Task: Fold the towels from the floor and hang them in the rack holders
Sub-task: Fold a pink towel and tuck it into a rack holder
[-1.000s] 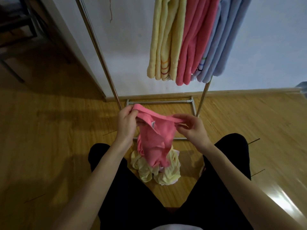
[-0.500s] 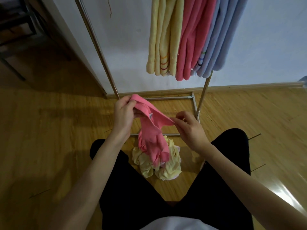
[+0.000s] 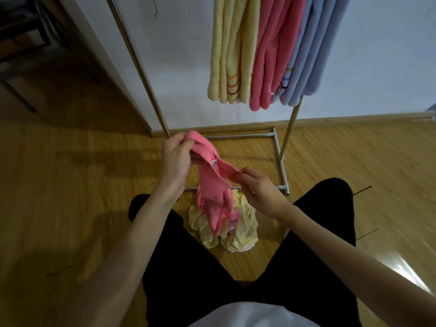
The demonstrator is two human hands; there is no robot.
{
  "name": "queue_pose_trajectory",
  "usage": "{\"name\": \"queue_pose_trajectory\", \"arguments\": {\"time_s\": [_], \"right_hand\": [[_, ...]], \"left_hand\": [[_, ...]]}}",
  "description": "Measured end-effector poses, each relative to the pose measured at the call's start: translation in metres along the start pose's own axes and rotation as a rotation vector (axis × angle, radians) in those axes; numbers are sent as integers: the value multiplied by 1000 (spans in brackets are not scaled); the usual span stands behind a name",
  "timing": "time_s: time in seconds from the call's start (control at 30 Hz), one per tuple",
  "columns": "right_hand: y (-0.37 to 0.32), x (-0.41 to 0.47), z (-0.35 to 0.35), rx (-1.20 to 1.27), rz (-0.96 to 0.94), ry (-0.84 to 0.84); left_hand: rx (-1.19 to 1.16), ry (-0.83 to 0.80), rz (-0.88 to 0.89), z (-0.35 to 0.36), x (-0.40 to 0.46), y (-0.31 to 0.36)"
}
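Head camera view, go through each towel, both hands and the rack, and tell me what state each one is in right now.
Pink towel in hand: unfolded, bunched, held up by both hands.
Yellow towel on floor: crumpled, not yet folded.
Hung yellow towel: folded, on the rack.
Hung pink towel: folded, on the rack.
Hung blue towel: folded, on the rack.
Left hand: grips the pink towel's top.
Right hand: pinches its edge.
Rack: upright.

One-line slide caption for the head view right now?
Both hands, left and right, hold a pink towel above the yellow towel on the floor, before the rack.
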State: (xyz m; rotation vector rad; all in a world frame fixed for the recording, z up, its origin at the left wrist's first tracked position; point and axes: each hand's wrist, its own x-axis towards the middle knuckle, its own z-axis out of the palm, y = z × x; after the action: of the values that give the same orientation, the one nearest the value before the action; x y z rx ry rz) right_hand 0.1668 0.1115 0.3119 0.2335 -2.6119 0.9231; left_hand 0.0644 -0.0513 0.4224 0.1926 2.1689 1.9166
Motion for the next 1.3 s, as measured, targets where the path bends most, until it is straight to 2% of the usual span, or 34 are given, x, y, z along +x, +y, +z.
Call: {"name": "queue_pose_trajectory", "arguments": {"time_s": [0.1,0.2,0.3,0.6,0.77,0.87,0.97,1.07,1.3], "right_hand": [[-8,5,-1,161,77,-5],[-15,8,-2,231,57,-33],[-18,9,-1,234,26,-48],[-21,6,3,174,26,74],[-17,7,-15,137,55,110],[-15,15,-32,84,17,67],[-14,24,-48,2,-40,-45],[-14,32,-62,-73,-72,-123],[-6,46,-106,-71,25,56]], "left_hand": [[9,7,-5,0,0,0],[1,16,-9,0,1,0],[-5,25,-16,2,1,-2],[-12,53,-12,0,3,-8],[181,55,32,-22,16,-28],[492,20,35,-38,21,-50],[812,-11,32,-47,23,-67],[847,-91,-28,-47,27,-65],[811,-241,257,-34,32,-4]]}}
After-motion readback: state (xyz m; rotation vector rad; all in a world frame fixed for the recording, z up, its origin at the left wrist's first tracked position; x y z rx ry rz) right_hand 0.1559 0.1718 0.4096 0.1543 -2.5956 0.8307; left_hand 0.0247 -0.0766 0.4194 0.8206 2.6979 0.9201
